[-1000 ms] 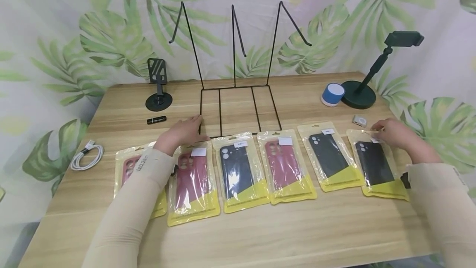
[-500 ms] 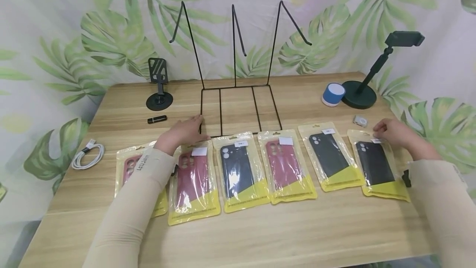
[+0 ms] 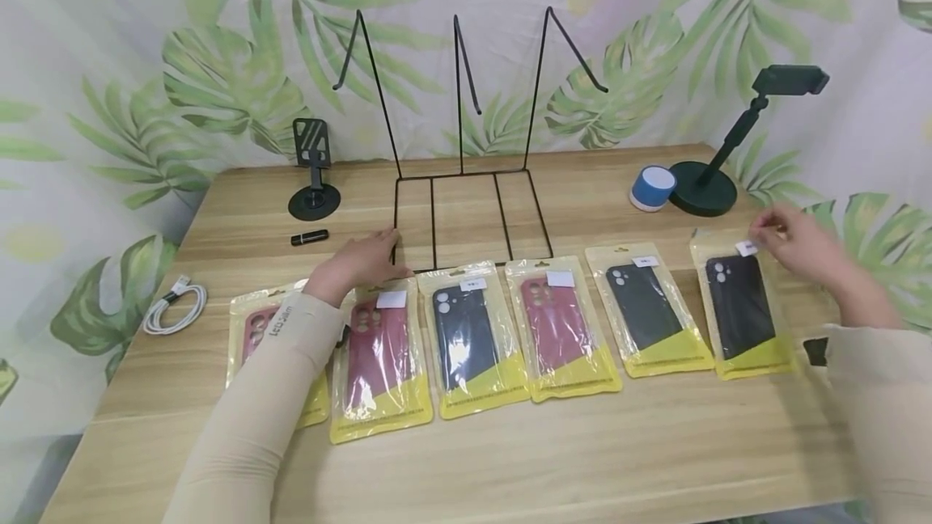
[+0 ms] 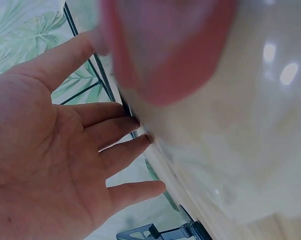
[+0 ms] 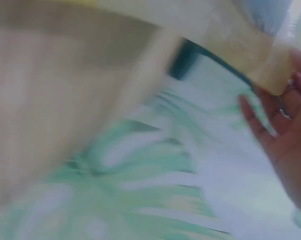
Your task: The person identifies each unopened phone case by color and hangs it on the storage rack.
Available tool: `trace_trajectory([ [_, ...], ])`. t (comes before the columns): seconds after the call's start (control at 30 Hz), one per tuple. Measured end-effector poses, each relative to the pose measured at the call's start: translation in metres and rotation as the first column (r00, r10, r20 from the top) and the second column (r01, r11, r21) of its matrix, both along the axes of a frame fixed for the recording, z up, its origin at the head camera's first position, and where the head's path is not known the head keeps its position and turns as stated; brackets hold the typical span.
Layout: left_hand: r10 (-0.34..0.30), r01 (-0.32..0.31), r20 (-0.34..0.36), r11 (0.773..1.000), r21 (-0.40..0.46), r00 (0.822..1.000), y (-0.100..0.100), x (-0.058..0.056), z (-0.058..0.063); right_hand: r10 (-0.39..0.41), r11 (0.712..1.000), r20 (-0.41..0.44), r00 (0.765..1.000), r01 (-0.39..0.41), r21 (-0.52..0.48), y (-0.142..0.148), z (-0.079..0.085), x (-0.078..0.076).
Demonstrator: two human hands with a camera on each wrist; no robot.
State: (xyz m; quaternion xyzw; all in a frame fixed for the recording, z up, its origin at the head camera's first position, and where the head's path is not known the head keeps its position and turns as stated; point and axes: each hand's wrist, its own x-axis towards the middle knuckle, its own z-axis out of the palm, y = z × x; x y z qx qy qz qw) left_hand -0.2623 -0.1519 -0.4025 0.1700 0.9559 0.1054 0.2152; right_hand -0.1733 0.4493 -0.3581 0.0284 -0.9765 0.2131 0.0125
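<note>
A black phone case in a clear, yellow-bottomed pouch (image 3: 741,306) is at the right end of a row of similar pouches. My right hand (image 3: 804,245) pinches its top right corner; the right wrist view, blurred, shows the pouch's corner (image 5: 270,75) between thumb and fingers, off the table. My left hand (image 3: 364,261) rests at the near left corner of a black wire display rack (image 3: 433,221). In the left wrist view its fingers (image 4: 123,157) are fairly straight against the rack's wire, and a red case (image 4: 190,75) in its pouch looms close.
More pouched cases lie along the front, one dark (image 3: 650,306), one red (image 3: 557,322). Behind stand a black phone stand (image 3: 313,196), a blue speaker (image 3: 650,188) and a dark green phone holder (image 3: 702,188). A white cable (image 3: 175,310) lies left, near a black stick (image 3: 309,238).
My right hand has moved right and slightly away, drawing the rightmost pouch's top up and turning it straighter. The pouch now covers most of the small silver clip device. My left hand stays put.
</note>
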Motion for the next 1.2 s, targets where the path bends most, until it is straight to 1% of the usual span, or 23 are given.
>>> trace_trajectory([
  [0.07,0.0,0.0,0.0,1.0,0.0,1.0,0.0,0.0,0.0,0.008,1.0,-0.112,0.994,-0.011,-0.027,-0.009,0.014,0.007],
  [0.13,0.001,-0.001,0.002,1.0,0.0,1.0,0.0,0.001,0.0,0.027,0.999,-0.234,0.972,-0.033,-0.021,-0.021,0.027,0.015],
  [0.2,0.001,-0.001,0.0,1.0,-0.001,1.0,0.0,0.001,0.0,0.079,0.996,-0.348,0.934,-0.091,-0.019,-0.033,0.039,0.022],
  [0.23,0.001,-0.001,-0.002,1.0,0.0,1.0,0.0,0.001,0.0,0.114,0.992,-0.397,0.911,-0.126,-0.005,-0.039,0.044,0.024],
  [0.27,0.001,-0.001,-0.002,1.0,0.0,1.0,0.0,0.001,0.0,0.142,0.988,-0.438,0.888,-0.153,0.01,-0.045,0.049,0.025],
  [0.3,0.002,-0.002,-0.002,1.0,0.002,1.0,0.0,0.001,0.0,0.18,0.981,-0.477,0.86,-0.189,0.03,-0.051,0.054,0.026],
  [0.37,0.0,0.0,-0.007,1.0,0.005,1.0,0.0,0.001,0.0,0.241,0.968,-0.535,0.81,-0.239,0.073,-0.063,0.064,0.025],
  [0.43,0.0,0.0,-0.011,1.0,0.007,1.0,0.001,0.001,0.0,0.282,0.957,-0.574,0.769,-0.27,0.108,-0.075,0.074,0.02],
  [0.5,0.004,-0.004,-0.013,1.0,0.011,1.0,0.0,0.001,0.0,0.3,0.95,-0.608,0.735,-0.287,0.123,-0.089,0.083,0.013],
  [0.57,0.007,-0.007,-0.013,1.0,0.014,1.0,0.0,0.002,0.0,0.297,0.95,-0.646,0.703,-0.288,0.123,-0.105,0.092,0.003],
  [0.7,0.013,-0.012,-0.01,1.0,0.018,1.0,0.0,0.003,0.001,0.29,0.946,-0.726,0.624,-0.3,0.121,-0.137,0.107,-0.019],
  [0.77,0.011,-0.011,-0.011,1.0,0.014,1.0,-0.001,0.003,0.0,0.281,0.945,-0.751,0.598,-0.308,0.108,-0.154,0.112,-0.03],
  [0.83,0.012,-0.012,-0.012,1.0,0.013,1.0,-0.001,0.003,-0.001,0.274,0.942,-0.761,0.588,-0.325,0.087,-0.169,0.117,-0.039],
  [0.9,0.012,-0.012,-0.015,1.0,0.012,1.0,-0.001,0.003,-0.001,0.269,0.935,-0.762,0.589,-0.348,0.061,-0.18,0.12,-0.047],
  [1.03,0.021,-0.021,-0.014,1.0,0.018,1.0,0.0,0.004,-0.001,0.259,0.933,-0.765,0.589,-0.358,0.04,-0.192,0.121,-0.059],
  [1.1,0.021,-0.021,-0.016,1.0,0.018,1.0,0.0,0.004,0.0,0.241,0.936,-0.769,0.592,-0.351,0.023,-0.195,0.12,-0.064],
  [1.17,0.021,-0.02,-0.02,1.0,0.016,1.0,-0.001,0.005,0.0,0.224,0.939,-0.765,0.603,-0.345,0.003,-0.198,0.118,-0.069],
  [1.2,0.023,-0.022,-0.021,1.0,0.017,1.0,-0.001,0.004,0.0,0.216,0.941,-0.76,0.613,-0.338,-0.006,-0.199,0.117,-0.072],
])
